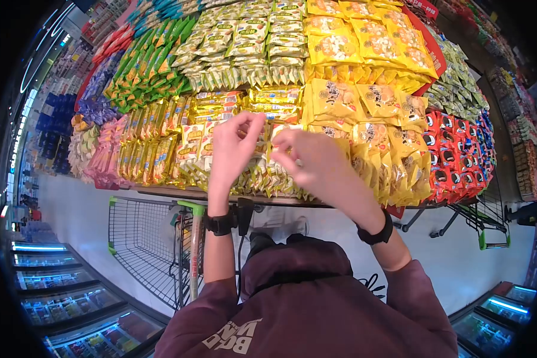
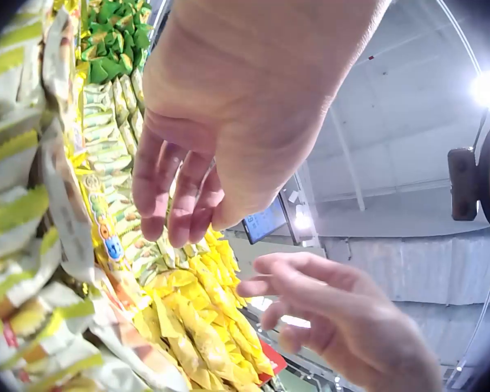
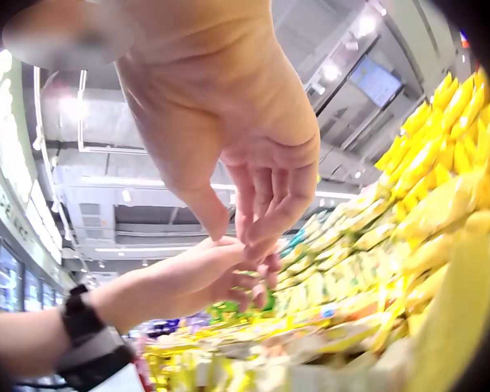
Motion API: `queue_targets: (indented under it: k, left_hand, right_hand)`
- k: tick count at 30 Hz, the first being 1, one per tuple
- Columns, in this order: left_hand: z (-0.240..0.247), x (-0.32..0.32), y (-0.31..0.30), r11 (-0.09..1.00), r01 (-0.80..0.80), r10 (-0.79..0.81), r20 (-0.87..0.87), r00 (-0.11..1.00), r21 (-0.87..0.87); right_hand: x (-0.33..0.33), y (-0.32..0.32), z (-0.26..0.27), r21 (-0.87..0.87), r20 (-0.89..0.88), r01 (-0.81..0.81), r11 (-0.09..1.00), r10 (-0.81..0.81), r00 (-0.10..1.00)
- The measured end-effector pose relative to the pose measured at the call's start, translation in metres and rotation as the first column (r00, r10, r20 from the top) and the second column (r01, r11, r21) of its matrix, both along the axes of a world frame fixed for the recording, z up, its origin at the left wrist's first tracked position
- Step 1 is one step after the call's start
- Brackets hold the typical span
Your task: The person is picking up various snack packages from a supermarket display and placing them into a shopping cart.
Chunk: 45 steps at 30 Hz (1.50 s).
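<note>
Yellow-green snack packets (image 1: 267, 173) stand in a tight front row on the display table (image 1: 161, 192), and both hands hover over them. The left hand (image 1: 232, 149) is raised just above the row, its fingers (image 2: 175, 204) hanging loosely bent with nothing between them. The right hand (image 1: 316, 161) sits just beside it at three o'clock, fingers (image 3: 265, 204) relaxed and slightly curled, thumb apart, also holding nothing. The fingertips are close to the packet tops; whether they actually touch I cannot tell.

Judging by this, the work is at the tidying or picking stage, with no packet gripped yet. A next move would call for the fingers to drop onto one packet's top edge and pinch it without dragging its neighbours, since the row is packed close.

From the hands, big yellow bags (image 1: 376, 36) lie at one o'clock, red packets (image 1: 459, 155) at three o'clock and green packets (image 1: 155, 65) at eleven o'clock. A wire shopping trolley (image 1: 143, 238) with green trim stands at seven o'clock on the pale shop floor (image 1: 77, 209), and lit freezer cabinets (image 1: 65, 304) run beyond it. Each wrist wears a black band (image 1: 219, 224). The wrist views show a high grey ceiling (image 2: 392, 122) with bright lamps.
</note>
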State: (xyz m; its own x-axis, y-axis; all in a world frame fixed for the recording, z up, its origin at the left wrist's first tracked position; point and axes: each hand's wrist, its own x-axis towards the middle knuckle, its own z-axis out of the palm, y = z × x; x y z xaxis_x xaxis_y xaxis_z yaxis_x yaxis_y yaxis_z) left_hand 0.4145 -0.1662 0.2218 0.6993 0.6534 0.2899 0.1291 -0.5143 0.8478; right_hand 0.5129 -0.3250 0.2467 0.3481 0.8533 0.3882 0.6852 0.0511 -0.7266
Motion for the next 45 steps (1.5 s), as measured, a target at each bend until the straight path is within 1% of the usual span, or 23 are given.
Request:
queue_targets:
  k: [1,2,3,5,6,8,9,14,16,19,22,23,26,29,32,34,35,38,39,41,43,44,45]
  left_hand:
    - [0.000,0.003,-0.004,1.000,0.022,-0.022,-0.029,0.999,0.005]
    - [0.000,0.007,-0.008,0.999,0.043,-0.042,-0.058,0.997,0.011]
    - [-0.003,0.012,-0.009,0.999,0.050,-0.048,-0.093,0.995,0.021]
    - [-0.010,0.026,-0.018,0.986,0.074,-0.080,-0.034,0.996,-0.148]
    - [-0.012,0.033,-0.024,0.969,0.088,-0.091,-0.003,0.996,-0.231]
    - [-0.005,0.046,-0.035,0.955,0.117,-0.133,-0.039,0.990,-0.272]
    - [-0.003,0.051,-0.040,0.947,0.130,-0.154,-0.060,0.986,-0.295]
    - [-0.009,0.081,-0.040,0.946,0.148,-0.188,-0.118,0.975,-0.290]
    - [-0.008,0.087,-0.040,0.945,0.158,-0.197,-0.111,0.974,-0.286]
    - [-0.009,0.093,-0.039,0.910,0.203,-0.232,-0.037,0.972,-0.362]
    - [-0.013,0.097,-0.039,0.922,0.178,-0.176,0.036,0.984,-0.343]
    - [-0.015,0.097,-0.038,0.883,0.216,-0.186,0.113,0.976,-0.416]
    - [-0.008,0.092,-0.040,0.850,0.242,-0.131,0.257,0.958,-0.469]
    - [0.003,0.082,-0.037,0.860,0.235,-0.094,0.312,0.946,-0.452]
    - [0.013,0.064,-0.030,0.855,0.253,-0.074,0.375,0.924,-0.454]
    - [0.021,0.046,-0.023,0.846,0.294,-0.096,0.415,0.905,-0.445]
    - [0.028,0.036,-0.024,0.857,0.271,-0.082,0.403,0.912,-0.439]
    - [0.033,0.011,-0.016,0.892,0.311,-0.183,0.366,0.913,-0.328]
    - [0.034,0.006,-0.016,0.873,0.343,-0.220,0.348,0.911,-0.347]
    - [0.035,-0.001,-0.021,0.851,0.366,-0.263,0.299,0.917,-0.377]
    - [0.033,-0.004,-0.025,0.831,0.385,-0.306,0.247,0.919,-0.402]
    - [0.032,-0.004,-0.026,0.827,0.374,-0.293,0.246,0.924,-0.419]
    - [0.031,-0.004,-0.028,0.823,0.362,-0.279,0.244,0.929,-0.437]
  right_hand:
    - [0.014,0.001,0.000,0.081,0.183,0.130,0.988,-0.143,0.973]
    - [0.026,0.001,0.001,0.185,0.346,0.238,0.954,-0.290,0.892]
    - [0.036,-0.001,0.000,0.183,0.334,0.289,0.940,-0.336,0.881]
    - [0.052,-0.008,-0.002,0.178,0.312,0.388,0.904,-0.426,0.849]
    - [0.057,-0.013,-0.001,0.137,0.283,0.407,0.903,-0.429,0.858]
    - [0.065,-0.022,0.000,0.053,0.221,0.437,0.898,-0.437,0.872]
    - [0.067,-0.025,-0.002,0.062,0.244,0.442,0.895,-0.443,0.863]
    - [0.069,-0.035,-0.009,0.065,0.299,0.493,0.868,-0.488,0.820]
    - [0.067,-0.037,-0.006,0.035,0.238,0.488,0.872,-0.481,0.844]
    - [0.065,-0.040,-0.007,0.010,0.175,0.466,0.885,-0.460,0.870]
    - [0.065,-0.043,-0.007,0.008,0.133,0.443,0.896,-0.440,0.888]
    - [0.065,-0.044,-0.008,0.007,0.119,0.436,0.900,-0.434,0.893]
    - [0.066,-0.047,-0.012,0.009,0.182,0.475,0.880,-0.468,0.865]
    - [0.062,-0.049,-0.006,-0.043,0.157,0.465,0.884,-0.454,0.877]
    - [0.048,-0.052,0.018,-0.130,-0.032,0.415,0.901,-0.422,0.906]
    - [0.043,-0.053,0.024,-0.044,-0.055,0.393,0.919,-0.395,0.917]
    - [0.042,-0.053,0.025,0.000,-0.066,0.381,0.924,-0.380,0.922]
    - [0.038,-0.049,0.028,0.112,-0.165,0.313,0.943,-0.293,0.942]
    - [0.037,-0.047,0.026,0.108,-0.231,0.277,0.955,-0.247,0.941]
    - [0.034,-0.041,0.020,0.106,-0.359,0.201,0.974,-0.151,0.921]
    - [0.028,-0.035,0.018,0.041,-0.534,0.112,0.993,-0.073,0.842]
    - [0.025,-0.033,0.017,0.014,-0.615,0.062,0.998,-0.041,0.787]
    - [0.022,-0.030,0.014,0.023,-0.611,0.073,0.997,-0.044,0.791]
